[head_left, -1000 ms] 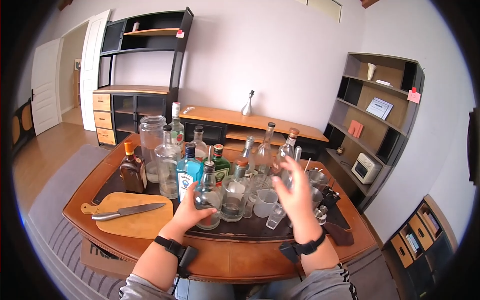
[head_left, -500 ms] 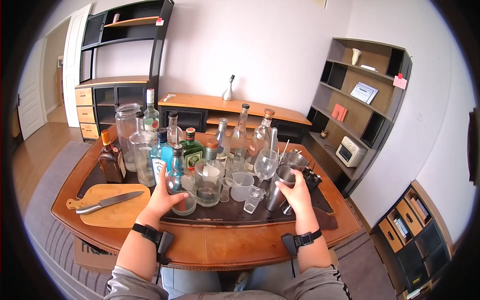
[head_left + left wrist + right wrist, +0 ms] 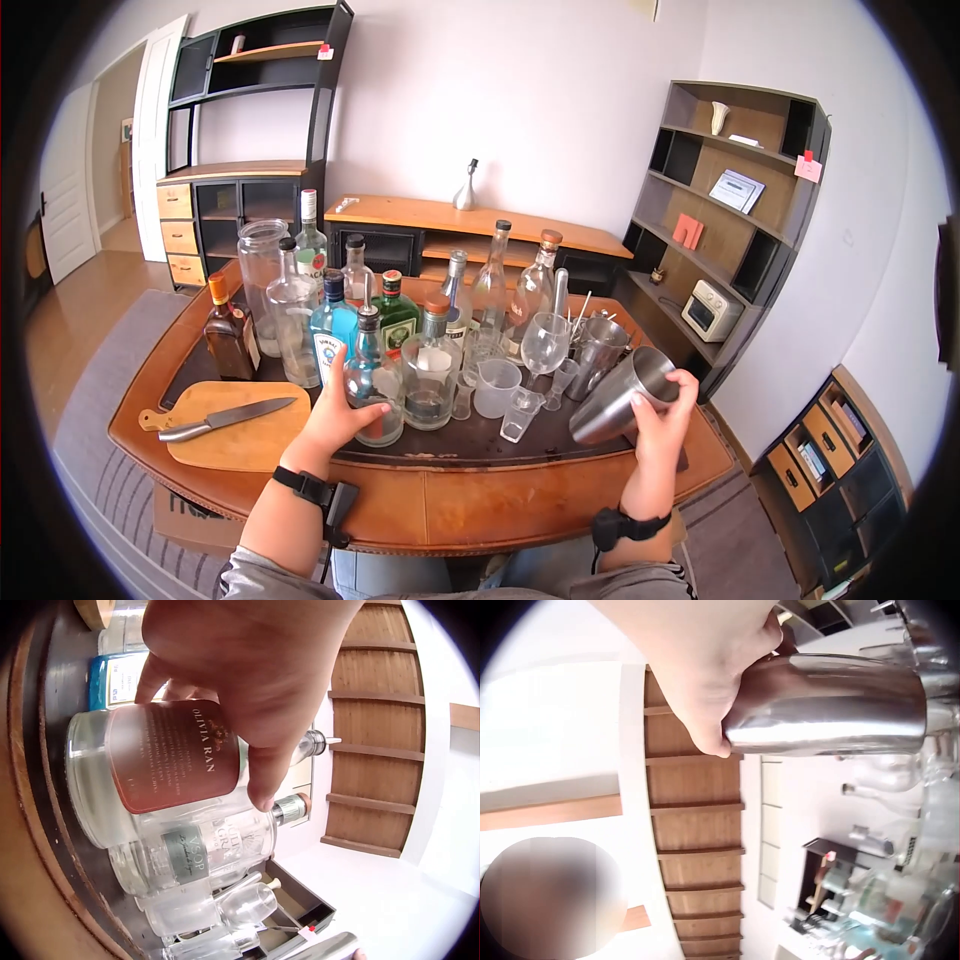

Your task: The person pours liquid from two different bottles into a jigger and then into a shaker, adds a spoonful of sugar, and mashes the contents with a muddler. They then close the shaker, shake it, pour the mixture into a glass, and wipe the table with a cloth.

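Note:
My left hand [image 3: 335, 412] grips a clear glass bottle [image 3: 372, 384] with a metal pour spout, thumb on its near side. In the left wrist view that bottle's red-brown label [image 3: 176, 761] reads "OLIVIA RAN", and my fingers curl behind the glass. My right hand [image 3: 662, 425] holds a steel shaker tin [image 3: 612, 408] near its rim. The tin leans, mouth up and to the right, over the right part of the table. From the right wrist, the thumb [image 3: 709, 735] shows along the side of the tin near its rim. A second metal tin [image 3: 600, 352] stands behind it.
Several bottles crowd the table's middle, among them a blue one [image 3: 334, 325] and a green one [image 3: 398, 310]. Before the right hand stand a plastic measuring cup [image 3: 497, 388], a small glass [image 3: 521, 416] and a stemmed glass [image 3: 546, 343]. A knife [image 3: 235, 416] lies on a cutting board [image 3: 255, 450] at left.
My right hand, first raised with nothing in it, came down to the shaker tin, then carried it rightward and tilted it. The left hand stays at the same bottle.

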Tool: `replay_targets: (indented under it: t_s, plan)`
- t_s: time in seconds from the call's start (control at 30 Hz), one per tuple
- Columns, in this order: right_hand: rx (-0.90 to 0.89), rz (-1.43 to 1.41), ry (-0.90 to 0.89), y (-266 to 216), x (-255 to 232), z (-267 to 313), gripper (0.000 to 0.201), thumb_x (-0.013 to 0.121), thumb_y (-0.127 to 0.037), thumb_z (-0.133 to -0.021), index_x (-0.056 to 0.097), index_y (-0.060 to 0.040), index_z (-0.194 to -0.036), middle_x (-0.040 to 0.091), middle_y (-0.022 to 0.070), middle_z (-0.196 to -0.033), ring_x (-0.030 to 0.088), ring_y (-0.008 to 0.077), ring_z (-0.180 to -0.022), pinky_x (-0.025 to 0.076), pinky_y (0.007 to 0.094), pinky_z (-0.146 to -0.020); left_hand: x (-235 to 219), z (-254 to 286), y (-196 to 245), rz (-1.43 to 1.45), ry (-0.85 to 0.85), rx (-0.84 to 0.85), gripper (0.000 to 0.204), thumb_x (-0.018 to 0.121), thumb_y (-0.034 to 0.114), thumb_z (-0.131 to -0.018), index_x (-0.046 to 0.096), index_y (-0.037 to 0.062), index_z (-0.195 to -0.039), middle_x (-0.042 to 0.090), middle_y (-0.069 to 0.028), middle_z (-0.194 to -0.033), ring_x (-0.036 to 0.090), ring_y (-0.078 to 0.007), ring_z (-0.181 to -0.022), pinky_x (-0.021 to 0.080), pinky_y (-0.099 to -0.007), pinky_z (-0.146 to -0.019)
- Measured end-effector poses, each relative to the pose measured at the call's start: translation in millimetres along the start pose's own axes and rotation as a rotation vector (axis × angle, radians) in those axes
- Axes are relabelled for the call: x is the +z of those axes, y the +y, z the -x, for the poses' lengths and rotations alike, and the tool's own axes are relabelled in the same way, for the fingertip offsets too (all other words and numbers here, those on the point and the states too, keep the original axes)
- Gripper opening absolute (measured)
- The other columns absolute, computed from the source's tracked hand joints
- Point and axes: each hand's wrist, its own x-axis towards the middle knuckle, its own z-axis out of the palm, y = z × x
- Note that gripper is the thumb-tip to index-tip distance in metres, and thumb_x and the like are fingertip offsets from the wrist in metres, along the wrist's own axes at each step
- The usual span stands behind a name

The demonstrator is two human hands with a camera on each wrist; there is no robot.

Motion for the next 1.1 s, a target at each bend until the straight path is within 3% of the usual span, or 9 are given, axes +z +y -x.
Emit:
replay_targets:
  t_s: [0.2,0.27,0.47,0.6,0.73,0.77,0.83,0.93,1.1]
  plan:
    - [-0.003,-0.164,-0.252,-35.7,21.0,20.6,0.065,0.085,-0.033,-0.072,0.04,-0.0082,-0.111,0.054,0.0106,-0.118,0.054,0.0187,-0.107,0.045,0.0342,-0.094,2.1,3.0,1.1,-0.254,0.117,0.018,0.119,0.092,0.029,-0.064,0.017,0.0049,-0.153,0.045,-0.0202,-0.129,0.049,-0.0316,-0.117,0.046,-0.0397,-0.098]
    - [-0.201,0.095,-0.365,-31.9,33.7,28.5,0.063,0.088,-0.017,-0.066,0.043,-0.0071,-0.109,0.053,0.0129,-0.121,0.052,0.0212,-0.109,0.043,0.0368,-0.096,3.2,6.9,8.6,-0.21,0.134,-0.001,0.111,0.089,0.019,-0.066,0.022,0.0103,-0.154,0.046,-0.017,-0.13,0.048,-0.0302,-0.119,0.042,-0.0405,-0.102]
    - [-0.038,-0.019,-0.571,-20.5,78.6,48.8,0.06,0.088,-0.013,-0.066,0.042,-0.0067,-0.105,0.053,0.0137,-0.119,0.051,0.0207,-0.11,0.041,0.0351,-0.097,1.1,11.6,20.1,-0.191,0.242,0.08,0.096,0.084,0.011,-0.071,0.029,0.0041,-0.149,0.048,-0.0143,-0.125,0.052,-0.0252,-0.113,0.047,-0.0387,-0.092]
    - [0.032,-0.168,-0.687,-20.3,96.5,55.0,0.054,0.085,-0.017,-0.072,0.045,-0.0082,-0.107,0.046,0.004,-0.103,0.046,0.0153,-0.099,0.041,0.0312,-0.089,-4.4,17.2,21.9,0.264,0.496,0.388,0.055,0.067,-0.008,-0.078,0.048,0.0025,-0.13,0.054,-0.0064,-0.112,0.053,-0.0154,-0.105,0.045,-0.031,-0.089]
    - [0.057,-0.12,-0.741,-32.3,127.1,60.4,0.056,0.086,-0.021,-0.072,0.046,-0.0073,-0.107,0.048,0.0029,-0.104,0.047,0.0131,-0.096,0.042,0.0275,-0.083,-8.6,35.5,37.6,0.682,0.154,0.365,0.045,0.065,-0.006,-0.081,0.05,0.0018,-0.123,0.059,-0.0061,-0.1,0.058,-0.0165,-0.099,0.046,-0.0303,-0.09]
    - [-0.017,-0.087,-0.76,-36.1,136.1,60.2,0.056,0.087,-0.024,-0.071,0.047,-0.0064,-0.106,0.049,0.0045,-0.103,0.049,0.0136,-0.092,0.043,0.0269,-0.078,-8.2,37.4,37.8,0.748,0.008,0.349,0.055,0.071,0.003,-0.081,0.045,0.0016,-0.13,0.059,-0.008,-0.109,0.057,-0.0176,-0.103,0.047,-0.0313,-0.091]
    - [0.026,-0.05,-0.856,-35.6,150.9,65.5,0.059,0.089,-0.019,-0.07,0.045,-0.0062,-0.107,0.05,0.0142,-0.124,0.046,0.0219,-0.119,0.036,0.0362,-0.103,-4.4,40.7,47.9,0.856,-0.295,0.286,0.083,0.081,0.014,-0.076,0.033,0.0023,-0.143,0.052,-0.0107,-0.13,0.051,-0.0211,-0.119,0.042,-0.0366,-0.101]
    - [0.067,-0.08,-0.932,-26.7,174.8,74.5,0.058,0.087,-0.02,-0.074,0.045,-0.0051,-0.111,0.049,0.0135,-0.123,0.048,0.0213,-0.117,0.04,0.0349,-0.099,3.3,41.2,46.6,0.741,-0.597,0.192,0.127,0.093,0.018,-0.061,0.009,0.0081,-0.156,0.031,-0.0108,-0.152,0.029,-0.023,-0.141,0.023,-0.0418,-0.116]
    - [0.049,-0.087,-0.856,-28.3,191.4,78.5,0.061,0.081,-0.035,-0.079,0.046,-0.0036,-0.119,0.054,0.0132,-0.107,0.057,0.0226,-0.089,0.047,0.0336,-0.079,6.5,43.4,51.4,0.966,-0.419,0.163,0.132,0.093,0.015,-0.06,0.003,0.0092,-0.157,0.037,-0.0113,-0.149,0.036,-0.0255,-0.139,0.027,-0.0411,-0.115]
